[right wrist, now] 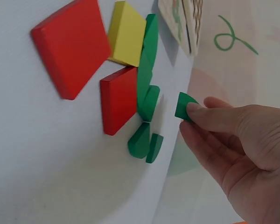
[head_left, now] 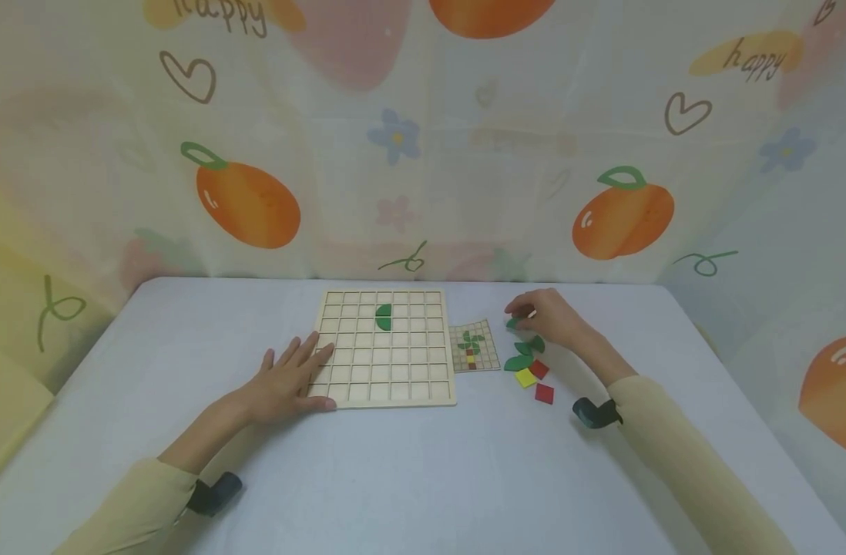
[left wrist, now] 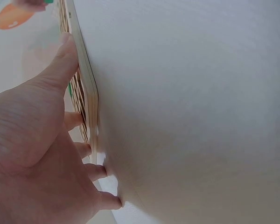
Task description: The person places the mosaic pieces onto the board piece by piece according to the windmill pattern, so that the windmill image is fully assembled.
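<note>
A wooden grid board (head_left: 409, 376) lies on the table with two green quarter-circle pieces (head_left: 384, 324) in adjoining cells of its upper part. My left hand (head_left: 284, 385) rests at the board's lower left corner, fingers spread over the left edge and thumb along the near edge (left wrist: 86, 74). To the right of the board, my right hand (head_left: 551, 316) pinches a green quarter-circle piece (right wrist: 183, 106) between thumb and fingers, above the table. Below that hand lie several loose green pieces (head_left: 518, 362), two red squares (head_left: 544, 394) and a yellow square (head_left: 525, 378).
A small pattern card (head_left: 494, 358) with a green, red and yellow design on a grid lies against the board's right side. The white table (head_left: 409, 486) ends at a printed curtain (head_left: 451, 208) behind the board.
</note>
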`<action>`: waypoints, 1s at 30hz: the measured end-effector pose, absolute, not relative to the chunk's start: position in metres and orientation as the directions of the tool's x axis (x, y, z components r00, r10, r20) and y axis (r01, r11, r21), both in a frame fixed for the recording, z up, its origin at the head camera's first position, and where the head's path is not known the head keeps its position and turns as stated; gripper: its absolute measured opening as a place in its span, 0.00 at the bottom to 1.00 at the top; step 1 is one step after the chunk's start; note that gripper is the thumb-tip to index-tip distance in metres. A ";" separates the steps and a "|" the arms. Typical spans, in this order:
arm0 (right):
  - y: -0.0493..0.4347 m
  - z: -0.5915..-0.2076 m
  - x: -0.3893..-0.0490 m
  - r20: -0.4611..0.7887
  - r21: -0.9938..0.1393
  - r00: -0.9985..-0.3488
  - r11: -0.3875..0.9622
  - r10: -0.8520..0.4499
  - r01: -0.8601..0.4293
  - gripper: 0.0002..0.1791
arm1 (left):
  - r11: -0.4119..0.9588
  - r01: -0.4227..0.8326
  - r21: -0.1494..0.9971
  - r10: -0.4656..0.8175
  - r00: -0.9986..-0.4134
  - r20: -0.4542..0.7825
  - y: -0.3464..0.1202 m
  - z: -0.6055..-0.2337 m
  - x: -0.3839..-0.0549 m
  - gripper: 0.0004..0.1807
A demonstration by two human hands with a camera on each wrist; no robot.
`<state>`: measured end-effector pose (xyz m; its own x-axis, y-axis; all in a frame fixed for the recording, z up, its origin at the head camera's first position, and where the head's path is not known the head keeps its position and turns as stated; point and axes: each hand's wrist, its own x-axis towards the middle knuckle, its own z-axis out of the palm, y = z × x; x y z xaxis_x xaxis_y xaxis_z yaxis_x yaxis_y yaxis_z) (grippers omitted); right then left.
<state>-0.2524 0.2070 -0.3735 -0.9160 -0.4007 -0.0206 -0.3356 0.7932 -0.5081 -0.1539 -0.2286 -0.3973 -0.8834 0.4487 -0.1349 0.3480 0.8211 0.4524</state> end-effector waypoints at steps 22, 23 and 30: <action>0.156 -0.354 -0.264 -0.012 -0.511 -0.883 0.761 -0.470 -0.398 0.14 | 0.828 0.340 0.446 0.438 -0.889 -0.136 -0.227 -0.399 -0.154 0.52; 0.153 -0.353 -0.264 -0.014 -0.513 -0.882 0.760 -0.471 -0.398 0.14 | 0.829 0.340 0.444 0.438 -0.888 -0.137 -0.227 -0.400 -0.155 0.52; 0.134 -0.354 -0.266 0.008 -0.507 -0.857 0.736 -0.516 -0.448 0.13 | 0.832 0.338 0.441 0.436 -0.889 -0.141 -0.229 -0.402 -0.156 0.52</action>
